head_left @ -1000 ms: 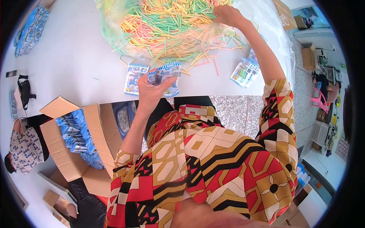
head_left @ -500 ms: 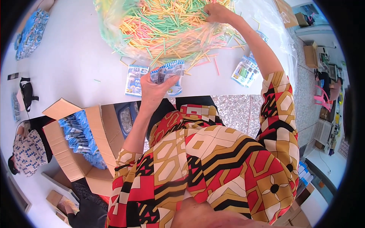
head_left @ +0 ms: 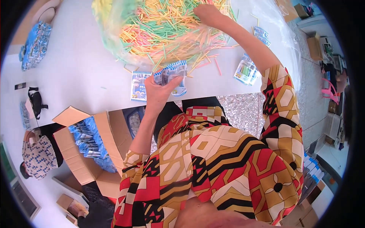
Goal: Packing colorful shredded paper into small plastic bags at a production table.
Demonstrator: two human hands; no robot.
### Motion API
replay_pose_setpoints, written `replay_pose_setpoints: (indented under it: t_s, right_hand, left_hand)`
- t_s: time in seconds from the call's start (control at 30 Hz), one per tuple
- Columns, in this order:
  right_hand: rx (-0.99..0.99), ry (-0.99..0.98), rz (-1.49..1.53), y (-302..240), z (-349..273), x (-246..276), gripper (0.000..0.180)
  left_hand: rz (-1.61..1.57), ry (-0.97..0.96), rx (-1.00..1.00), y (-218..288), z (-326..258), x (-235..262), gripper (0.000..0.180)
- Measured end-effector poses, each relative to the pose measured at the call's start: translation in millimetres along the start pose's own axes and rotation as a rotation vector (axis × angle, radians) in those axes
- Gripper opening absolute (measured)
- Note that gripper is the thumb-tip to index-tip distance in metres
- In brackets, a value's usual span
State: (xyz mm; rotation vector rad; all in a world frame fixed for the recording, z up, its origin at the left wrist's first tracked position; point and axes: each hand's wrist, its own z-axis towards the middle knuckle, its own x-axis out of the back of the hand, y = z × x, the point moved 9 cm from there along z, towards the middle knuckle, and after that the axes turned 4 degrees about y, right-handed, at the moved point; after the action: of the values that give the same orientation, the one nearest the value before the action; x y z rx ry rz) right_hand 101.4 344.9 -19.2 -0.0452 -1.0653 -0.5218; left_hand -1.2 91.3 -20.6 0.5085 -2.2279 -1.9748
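A large clear plastic bag (head_left: 114, 41) lies spread on the table, heaped with short thin sticks (head_left: 159, 28) in yellow, green and pink. My right hand (head_left: 210, 16) reaches into the heap at its far right side, fingers curled down; what they grip is hidden. Near the table's front edge, my left hand (head_left: 157, 93) grips a small blue-and-white plastic packet (head_left: 173, 70) between thumb and fingers, its top gaping. Just left of that hand, another flat packet (head_left: 138, 85) lies on the table. To the right lies a packet with green sticks showing (head_left: 247, 70).
A cardboard box (head_left: 76, 159) of blue packets stands open at my left, below the table edge. A bundle of blue packets (head_left: 36, 45) lies at the far left. Another packet (head_left: 262, 35) lies beyond my right forearm. A co-worker in a patterned top (head_left: 40, 157) is at the left.
My right hand has moved a little left within the heap of sticks. My left hand still holds the packet. The whole view has shifted slightly.
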Motion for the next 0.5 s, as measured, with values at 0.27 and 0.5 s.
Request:
replay_pose_setpoints:
  t_s: [0.27, 0.5]
  right_hand:
    - [-0.518, -0.175, 0.434, 65.8, -2.1, 5.4, 0.019]
    - [-0.625, -0.396, 0.532, 60.0, -18.7, -39.3, 0.026]
  left_hand:
    - [0.015, 0.003, -0.03, 1.3, 2.4, 1.1, 0.022]
    - [-0.013, 0.005, -0.054, 6.9, 4.3, -2.4, 0.019]
